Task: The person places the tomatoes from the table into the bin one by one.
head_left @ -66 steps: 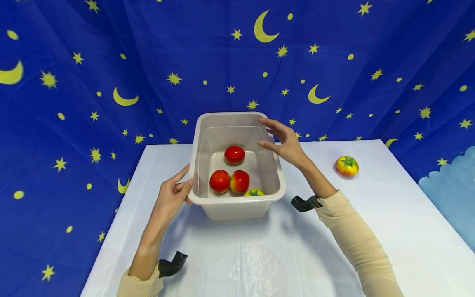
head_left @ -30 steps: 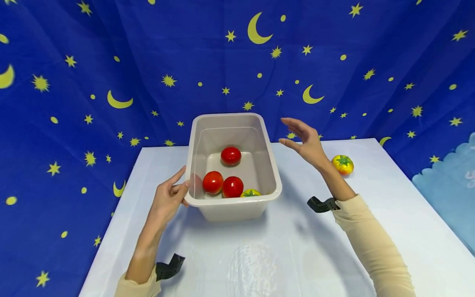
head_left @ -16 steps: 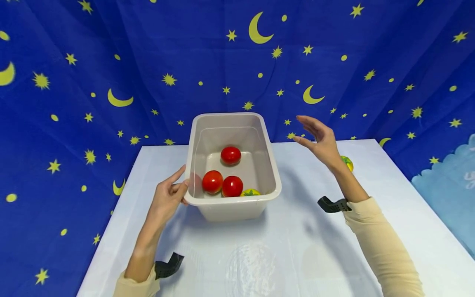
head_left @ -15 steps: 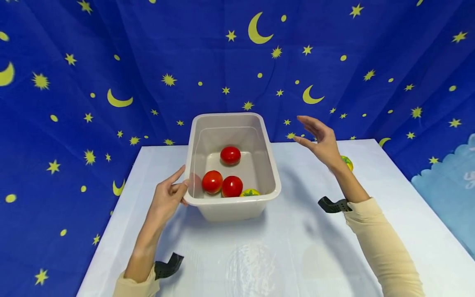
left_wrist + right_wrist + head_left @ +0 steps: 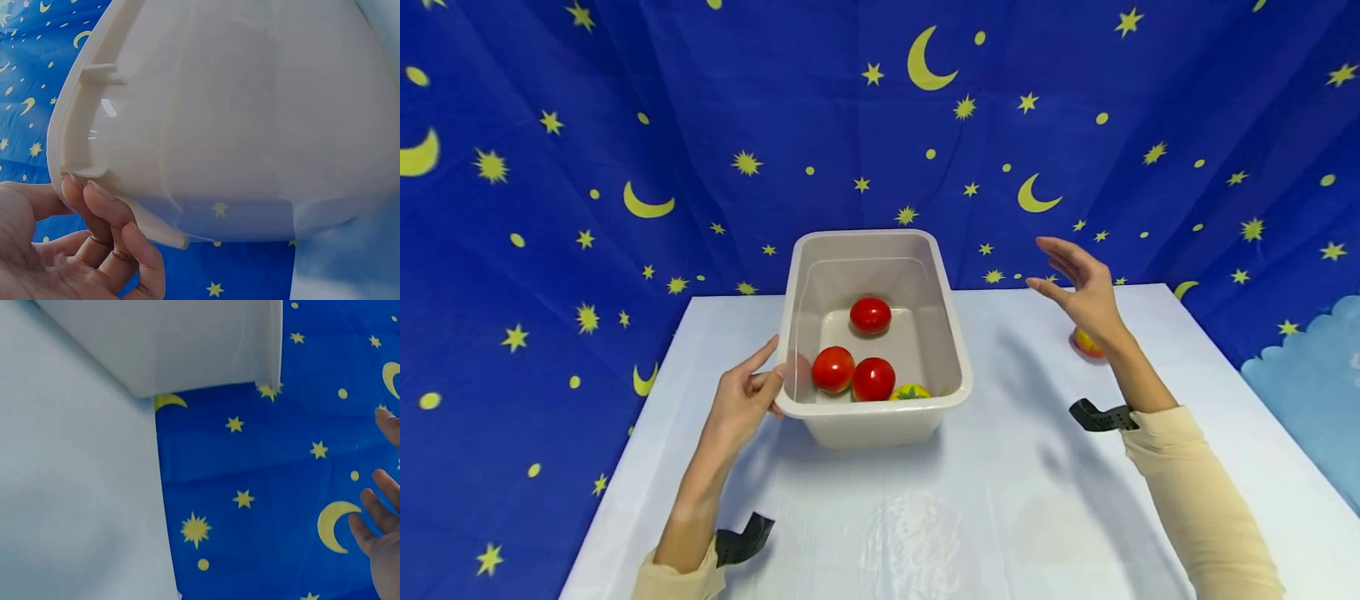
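A light grey plastic bin [image 5: 872,429] stands on the table with three red tomatoes [image 5: 870,317] inside. Against its near wall, a yellow tomato [image 5: 912,392] with a green leafy top is partly hidden by the rim. My left hand [image 5: 739,408] pinches the bin's left rim; in the left wrist view its fingertips [image 5: 100,194] are under the lip. My right hand [image 5: 1086,296] is raised to the right of the bin, fingers spread from the thumb, holding nothing. Behind that hand and wrist, a yellow-red tomato [image 5: 1087,343] on the table is mostly hidden.
The white table [image 5: 820,533] ends at a blue cloth [image 5: 715,108] with yellow moons and stars, hung behind and at the sides. Each wrist carries a black mount [image 5: 743,540]. A light blue cloud patch [image 5: 1311,392] shows at the right.
My right hand has moved right, from over the bin's right rim to in front of the lone yellow-red tomato. My left hand keeps its hold on the rim.
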`<state>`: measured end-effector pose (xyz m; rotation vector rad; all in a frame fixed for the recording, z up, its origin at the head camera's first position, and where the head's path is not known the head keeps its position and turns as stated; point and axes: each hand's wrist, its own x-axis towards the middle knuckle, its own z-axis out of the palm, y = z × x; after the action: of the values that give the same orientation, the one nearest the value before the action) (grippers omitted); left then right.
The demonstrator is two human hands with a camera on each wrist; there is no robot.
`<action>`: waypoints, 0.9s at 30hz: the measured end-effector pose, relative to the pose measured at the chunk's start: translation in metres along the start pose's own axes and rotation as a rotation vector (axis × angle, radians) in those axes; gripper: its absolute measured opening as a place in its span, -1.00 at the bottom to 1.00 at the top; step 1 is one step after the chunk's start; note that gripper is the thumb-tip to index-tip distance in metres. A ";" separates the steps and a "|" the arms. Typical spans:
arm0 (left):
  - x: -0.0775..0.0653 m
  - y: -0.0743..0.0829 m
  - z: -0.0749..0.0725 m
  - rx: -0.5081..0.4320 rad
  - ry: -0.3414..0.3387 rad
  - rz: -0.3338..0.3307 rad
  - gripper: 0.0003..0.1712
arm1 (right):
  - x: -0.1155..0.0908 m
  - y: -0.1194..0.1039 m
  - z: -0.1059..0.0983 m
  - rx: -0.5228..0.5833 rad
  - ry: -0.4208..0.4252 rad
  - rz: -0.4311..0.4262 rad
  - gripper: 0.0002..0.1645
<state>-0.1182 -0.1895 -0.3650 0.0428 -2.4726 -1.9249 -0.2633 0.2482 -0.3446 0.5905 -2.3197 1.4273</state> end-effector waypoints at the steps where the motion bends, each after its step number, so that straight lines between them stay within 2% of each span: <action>1: 0.000 0.000 0.000 0.001 -0.001 0.001 -0.39 | -0.001 0.001 -0.003 -0.004 0.005 0.004 -0.29; 10: -0.004 -0.002 0.000 0.022 0.009 -0.019 -0.39 | -0.015 0.013 -0.015 -0.049 0.045 0.049 -0.32; 16: -0.002 -0.003 0.001 0.012 0.006 0.001 -0.39 | -0.020 0.021 -0.027 -0.045 0.080 0.033 -0.30; 27: -0.001 0.004 0.000 0.030 0.013 0.000 -0.40 | -0.027 0.024 -0.032 -0.025 0.119 0.019 -0.30</action>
<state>-0.1175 -0.1883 -0.3614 0.0554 -2.4934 -1.8817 -0.2499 0.2913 -0.3620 0.4643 -2.2532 1.4000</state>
